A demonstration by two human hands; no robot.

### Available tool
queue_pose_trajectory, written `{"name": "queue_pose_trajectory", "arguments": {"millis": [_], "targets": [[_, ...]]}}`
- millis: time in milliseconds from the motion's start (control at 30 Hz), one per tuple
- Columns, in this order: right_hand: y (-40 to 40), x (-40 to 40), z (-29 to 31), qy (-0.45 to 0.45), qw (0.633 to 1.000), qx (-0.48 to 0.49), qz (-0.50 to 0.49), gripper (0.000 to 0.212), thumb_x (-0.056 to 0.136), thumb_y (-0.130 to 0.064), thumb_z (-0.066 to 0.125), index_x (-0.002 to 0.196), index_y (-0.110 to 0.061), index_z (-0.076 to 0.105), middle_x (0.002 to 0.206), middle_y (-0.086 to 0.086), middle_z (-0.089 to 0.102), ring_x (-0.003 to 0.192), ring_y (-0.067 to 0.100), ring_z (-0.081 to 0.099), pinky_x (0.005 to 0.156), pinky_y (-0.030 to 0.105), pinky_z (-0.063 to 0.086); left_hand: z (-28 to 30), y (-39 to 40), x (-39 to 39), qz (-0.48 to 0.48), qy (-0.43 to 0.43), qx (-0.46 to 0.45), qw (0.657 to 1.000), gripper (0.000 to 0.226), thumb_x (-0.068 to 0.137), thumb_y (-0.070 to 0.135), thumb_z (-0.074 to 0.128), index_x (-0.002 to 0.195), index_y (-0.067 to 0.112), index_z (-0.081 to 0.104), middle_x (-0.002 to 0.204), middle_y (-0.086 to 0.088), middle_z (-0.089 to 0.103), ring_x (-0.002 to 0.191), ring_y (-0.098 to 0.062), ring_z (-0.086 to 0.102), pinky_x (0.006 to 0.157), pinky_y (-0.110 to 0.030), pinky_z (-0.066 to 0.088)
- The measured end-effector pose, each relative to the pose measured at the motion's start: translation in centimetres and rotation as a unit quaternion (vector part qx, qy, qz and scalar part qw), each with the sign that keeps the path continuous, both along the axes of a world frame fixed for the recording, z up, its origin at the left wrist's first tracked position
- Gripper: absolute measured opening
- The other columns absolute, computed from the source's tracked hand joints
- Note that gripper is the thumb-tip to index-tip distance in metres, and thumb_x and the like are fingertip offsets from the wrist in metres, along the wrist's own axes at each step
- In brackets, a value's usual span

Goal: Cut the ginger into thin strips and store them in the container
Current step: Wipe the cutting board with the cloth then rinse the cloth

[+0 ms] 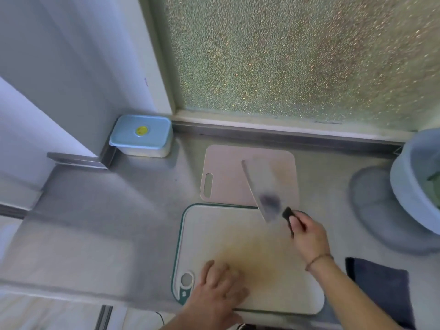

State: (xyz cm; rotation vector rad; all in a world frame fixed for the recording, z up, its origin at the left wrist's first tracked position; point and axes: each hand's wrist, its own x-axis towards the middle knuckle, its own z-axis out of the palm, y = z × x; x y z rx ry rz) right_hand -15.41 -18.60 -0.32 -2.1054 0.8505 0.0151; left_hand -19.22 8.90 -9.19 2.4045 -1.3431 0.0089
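Observation:
My right hand point(307, 236) grips the black handle of a cleaver point(262, 189), whose broad blade is lifted and angled over the far edge of the white cutting board point(214, 225). My left hand point(219, 289) rests on the board's near left part, fingers spread and slightly bent. A blurred yellowish patch point(252, 256) lies on the board beside that hand; ginger pieces cannot be made out. The container point(141, 136), white with a light blue lid on it, stands in the far left corner of the steel counter.
A pink cutting board point(223, 177) lies behind the white one. A pale blue basin point(414, 177) sits at the right edge. A dark cloth point(381, 289) lies near right. A frosted window runs along the back, a wall on the left.

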Motion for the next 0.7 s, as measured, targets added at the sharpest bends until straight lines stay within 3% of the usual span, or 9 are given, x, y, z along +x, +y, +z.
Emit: {"name": "queue_pose_trajectory", "arguments": {"millis": [67,167,233,367,433,567,633,700], "targets": [[-3.3,5.4,-1.8,0.015,0.994,-0.081,0.067,0.020,0.095,-0.012,0.056,0.105,-0.006,0.072,0.095,0.020,0.071,0.085,0.033,0.062,0.067,0.028,0.038,0.5,0.2,0.0,-0.009,0.014,0.020,1.000,0.052,0.073,0.063,0.073,0.118,0.042,0.057,0.135,0.007,0.053,0.116,-0.025,0.053,0.098,-0.053,0.049],[-6.4,10.9,-3.8,0.052,0.976,-0.145,0.156,0.021,0.095,-0.022,0.053,0.097,-0.019,0.073,0.098,0.018,0.069,0.087,0.035,0.060,0.072,0.036,0.047,0.6,0.1,-0.5,0.000,0.011,-0.009,1.000,0.039,0.069,0.044,0.082,0.102,0.035,0.063,0.104,0.007,0.060,0.091,-0.018,0.054,0.085,-0.034,0.045],[-7.5,13.1,-4.6,0.072,0.965,-0.168,0.187,0.023,0.096,-0.027,0.052,0.104,-0.023,0.073,0.107,0.012,0.070,0.097,0.035,0.060,0.082,0.038,0.050,0.3,0.4,-1.0,0.000,0.006,-0.009,1.000,0.035,0.065,0.032,0.086,0.090,0.029,0.061,0.089,0.007,0.062,0.078,-0.016,0.054,0.076,-0.029,0.039],[-8.6,15.5,-6.3,0.036,0.938,-0.232,0.254,0.019,0.093,-0.028,0.056,0.094,-0.023,0.075,0.106,0.011,0.068,0.094,0.034,0.060,0.080,0.037,0.051,-0.1,2.2,-1.4,0.015,-0.007,0.008,1.000,0.036,0.067,0.023,0.084,0.091,0.027,0.057,0.088,0.006,0.062,0.073,-0.016,0.057,0.074,-0.028,0.038],[-8.4,15.6,-6.7,0.005,0.943,-0.236,0.236,0.015,0.089,-0.024,0.061,0.092,-0.020,0.075,0.101,0.011,0.069,0.091,0.034,0.061,0.078,0.036,0.052,0.1,3.0,-1.6,0.013,-0.006,0.018,1.000,0.031,0.071,0.022,0.075,0.096,0.027,0.056,0.089,0.006,0.062,0.075,-0.016,0.054,0.074,-0.028,0.037],[-4.9,9.1,-3.9,-0.093,0.944,-0.276,0.156,0.018,0.082,-0.025,0.054,0.075,-0.015,0.067,0.079,0.008,0.064,0.079,0.036,0.058,0.068,0.037,0.048,0.2,3.5,-1.6,0.026,-0.003,0.021,0.999,0.016,0.081,0.026,0.063,0.093,0.026,0.053,0.084,0.006,0.060,0.076,-0.015,0.047,0.073,-0.027,0.034],[-2.2,1.8,-2.5,-0.099,0.912,-0.349,0.192,0.014,0.080,-0.027,0.056,0.072,-0.017,0.063,0.081,0.002,0.061,0.083,0.031,0.052,0.074,0.038,0.040,0.1,3.4,-1.6,0.031,-0.002,0.014,0.999,0.012,0.082,0.024,0.062,0.090,0.025,0.053,0.082,0.006,0.058,0.076,-0.016,0.046,0.072,-0.027,0.033],[0.6,-6.2,-2.4,-0.082,0.897,-0.353,0.254,0.020,0.082,-0.033,0.055,0.071,-0.019,0.063,0.084,-0.001,0.058,0.086,0.026,0.050,0.075,0.038,0.040,0.0,3.3,-1.6,0.032,-0.005,0.014,0.999,0.013,0.082,0.024,0.062,0.090,0.025,0.053,0.082,0.006,0.058,0.075,-0.016,0.046,0.072,-0.028,0.032]]}}
